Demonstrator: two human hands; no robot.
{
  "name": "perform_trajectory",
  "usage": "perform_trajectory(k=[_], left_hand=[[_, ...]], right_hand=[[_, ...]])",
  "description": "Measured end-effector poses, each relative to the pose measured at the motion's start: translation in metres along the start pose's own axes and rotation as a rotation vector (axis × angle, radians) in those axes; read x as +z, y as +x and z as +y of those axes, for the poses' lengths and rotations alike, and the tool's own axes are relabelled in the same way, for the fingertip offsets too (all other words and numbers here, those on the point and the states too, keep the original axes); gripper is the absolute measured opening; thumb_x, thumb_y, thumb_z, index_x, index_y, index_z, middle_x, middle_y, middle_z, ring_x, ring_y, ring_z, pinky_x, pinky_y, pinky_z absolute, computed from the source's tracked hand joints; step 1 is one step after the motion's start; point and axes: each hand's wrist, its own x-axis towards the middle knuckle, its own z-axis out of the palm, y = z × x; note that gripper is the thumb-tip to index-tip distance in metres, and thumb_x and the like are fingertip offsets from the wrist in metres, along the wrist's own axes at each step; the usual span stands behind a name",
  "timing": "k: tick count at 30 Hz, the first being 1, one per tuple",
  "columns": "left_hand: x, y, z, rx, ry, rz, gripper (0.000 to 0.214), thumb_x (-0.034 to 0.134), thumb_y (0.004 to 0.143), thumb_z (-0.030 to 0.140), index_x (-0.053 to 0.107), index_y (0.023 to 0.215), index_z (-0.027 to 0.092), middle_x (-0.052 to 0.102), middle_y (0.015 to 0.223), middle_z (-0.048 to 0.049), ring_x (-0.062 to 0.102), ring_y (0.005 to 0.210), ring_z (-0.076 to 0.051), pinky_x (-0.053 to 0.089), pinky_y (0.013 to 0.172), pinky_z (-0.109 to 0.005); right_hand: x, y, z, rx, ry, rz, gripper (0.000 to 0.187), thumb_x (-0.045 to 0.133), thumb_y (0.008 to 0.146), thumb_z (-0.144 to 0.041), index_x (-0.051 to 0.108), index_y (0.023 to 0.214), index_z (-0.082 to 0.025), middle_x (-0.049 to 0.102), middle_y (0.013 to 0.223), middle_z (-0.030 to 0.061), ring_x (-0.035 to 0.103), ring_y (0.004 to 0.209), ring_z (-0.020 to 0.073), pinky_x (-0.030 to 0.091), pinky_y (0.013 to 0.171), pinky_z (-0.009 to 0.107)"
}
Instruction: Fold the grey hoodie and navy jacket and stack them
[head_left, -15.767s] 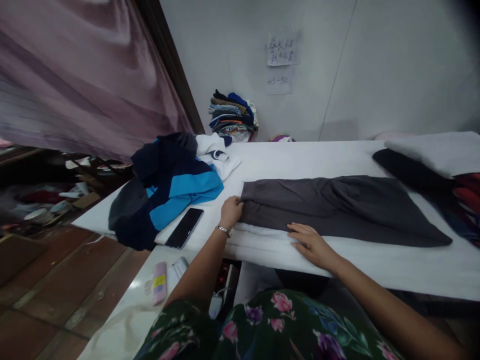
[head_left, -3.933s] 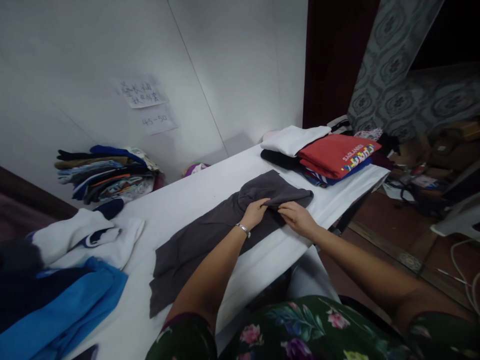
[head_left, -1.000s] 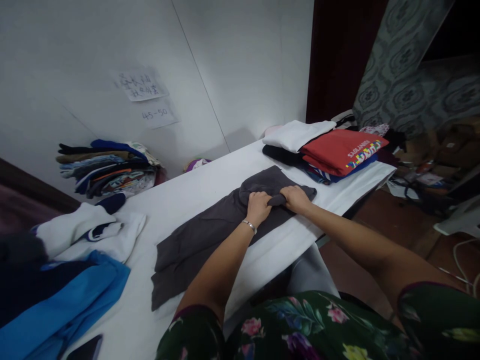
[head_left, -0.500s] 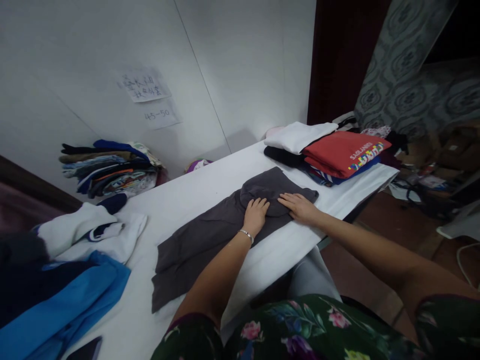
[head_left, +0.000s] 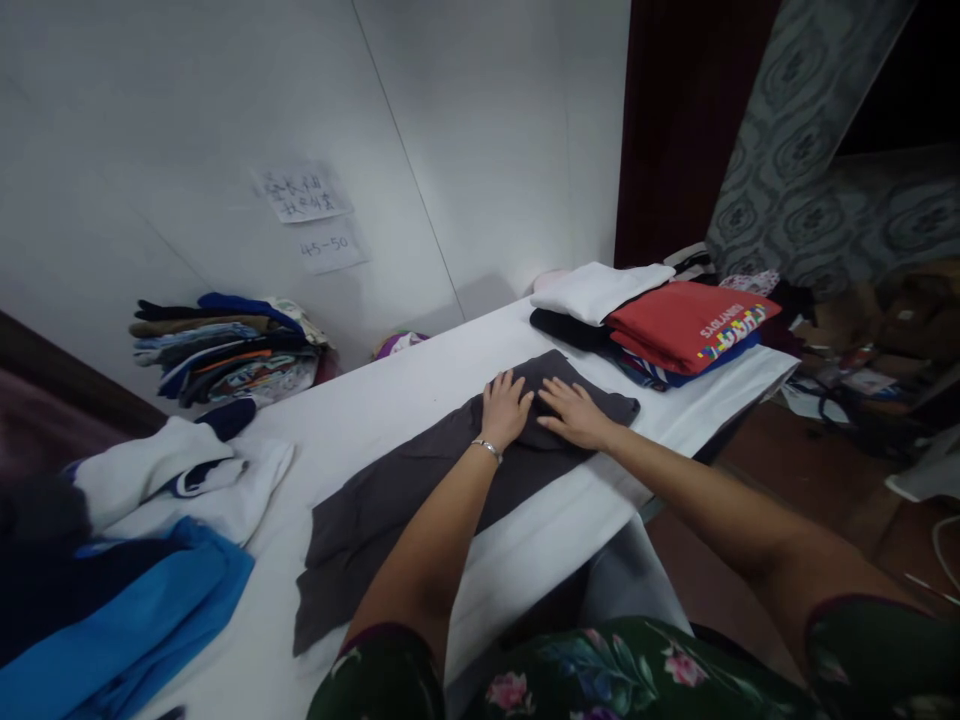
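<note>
So your left hand (head_left: 505, 410) and right hand (head_left: 574, 412) are both palm-down, fingers spread, just beside each other with a small gap between, not gripping anything. They're pressing on the right end of a long dark grey smooth-cloth garment (head_left: 420, 470), which lies slantwise across the middle of the long white cloth-covered table (head_left: 390, 430). Its left end splits into two straight hems, with soft creases along the length. You've got a shiny metal bracelet (head_left: 488, 449) on your left wrist. Far right of the garment there's a flat folded red garment with a colourful blocky print (head_left: 682, 325), with a smooth folded white cloth (head_left: 596, 290) beside it. Over left, it's rumpled bright blue fabric (head_left: 172, 610) near, and crumpled white fabric (head_left: 150, 465) behind that.
</note>
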Motion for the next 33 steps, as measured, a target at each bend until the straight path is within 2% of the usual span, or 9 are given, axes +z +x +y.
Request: perform_trajectory(k=[4, 6, 10, 14, 16, 19, 25, 30, 33], left_hand=[[0.021, -0.001, -0.014, -0.177, 0.081, -0.166, 0.06, 0.039, 0.092, 0.051, 0.041, 0.139, 0.013, 0.036, 0.149, -0.019, 0.03, 0.139, -0.032, 0.027, 0.109, -0.053], [0.028, -0.005, -0.018, -0.194, 0.094, -0.202, 0.064, 0.035, 0.093, 0.053, 0.037, 0.142, 0.011, 0.035, 0.149, -0.0196, 0.029, 0.139, -0.031, 0.028, 0.109, -0.051], [0.032, -0.009, -0.017, -0.171, 0.18, -0.194, 0.066, 0.029, 0.093, 0.053, 0.036, 0.143, 0.01, 0.034, 0.15, -0.0172, 0.029, 0.14, -0.029, 0.024, 0.112, -0.049], [0.032, -0.011, -0.014, -0.155, 0.25, -0.157, 0.068, 0.028, 0.093, 0.052, 0.038, 0.142, 0.006, 0.038, 0.148, -0.0185, 0.033, 0.137, -0.029, 0.023, 0.114, -0.046], [0.033, -0.012, -0.014, -0.155, 0.261, -0.134, 0.069, 0.029, 0.093, 0.053, 0.039, 0.141, 0.005, 0.041, 0.146, -0.0191, 0.036, 0.135, -0.029, 0.023, 0.114, -0.044], [0.036, -0.014, -0.014, -0.161, 0.256, -0.107, 0.069, 0.03, 0.093, 0.053, 0.041, 0.14, 0.004, 0.044, 0.144, -0.0193, 0.04, 0.133, -0.029, 0.026, 0.113, -0.042], [0.038, -0.016, -0.016, -0.182, 0.208, -0.102, 0.068, 0.032, 0.092, 0.053, 0.04, 0.14, 0.006, 0.043, 0.144, -0.0187, 0.039, 0.134, -0.029, 0.028, 0.112, -0.041], [0.04, -0.016, -0.016, -0.185, 0.187, -0.091, 0.069, 0.033, 0.092, 0.054, 0.039, 0.141, 0.006, 0.041, 0.145, -0.0185, 0.037, 0.134, -0.029, 0.028, 0.112, -0.042], [0.041, -0.016, -0.016, -0.187, 0.179, -0.083, 0.07, 0.033, 0.092, 0.054, 0.039, 0.141, 0.006, 0.042, 0.145, -0.0185, 0.037, 0.134, -0.029, 0.028, 0.112, -0.043]], right_hand=[[0.027, -0.004, -0.005, -0.002, -0.083, -0.101, 0.063, 0.044, 0.091, -0.05, 0.041, 0.142, -0.014, 0.037, 0.148, 0.0185, 0.033, 0.137, 0.0316, 0.023, 0.11, 0.054], [0.03, -0.006, -0.002, -0.004, -0.066, -0.134, 0.065, 0.042, 0.091, -0.053, 0.039, 0.144, -0.015, 0.035, 0.149, 0.0186, 0.033, 0.137, 0.0312, 0.022, 0.111, 0.054], [0.015, 0.013, 0.006, 0.044, 0.048, -0.239, 0.069, 0.032, 0.091, -0.061, 0.038, 0.145, -0.019, 0.03, 0.152, 0.0153, 0.026, 0.141, 0.0292, 0.021, 0.111, 0.053], [0.001, 0.061, 0.014, 0.053, 0.004, -0.075, 0.066, 0.025, 0.094, -0.057, 0.032, 0.147, -0.019, 0.019, 0.157, 0.0115, 0.013, 0.145, 0.0266, 0.016, 0.113, 0.05], [0.004, 0.084, 0.024, 0.076, -0.07, -0.032, 0.066, 0.027, 0.094, -0.054, 0.031, 0.147, -0.015, 0.018, 0.157, 0.0134, 0.011, 0.145, 0.0271, 0.014, 0.114, 0.05], [0.02, 0.107, 0.045, 0.159, -0.147, -0.072, 0.067, 0.03, 0.094, -0.054, 0.031, 0.147, -0.013, 0.02, 0.156, 0.0144, 0.012, 0.145, 0.0275, 0.013, 0.114, 0.05], [0.046, 0.114, 0.078, 0.23, -0.138, -0.166, 0.073, 0.027, 0.091, -0.061, 0.027, 0.148, -0.016, 0.019, 0.157, 0.0099, 0.012, 0.145, 0.0254, 0.017, 0.113, 0.05], [0.037, 0.123, 0.075, 0.287, -0.073, -0.228, 0.072, 0.027, 0.091, -0.062, 0.031, 0.147, -0.016, 0.02, 0.157, 0.0099, 0.013, 0.145, 0.0257, 0.017, 0.114, 0.05], [0.032, 0.134, 0.07, 0.251, -0.064, -0.174, 0.065, 0.027, 0.094, -0.057, 0.035, 0.144, -0.017, 0.023, 0.156, 0.0097, 0.013, 0.144, 0.0257, 0.014, 0.114, 0.051]])
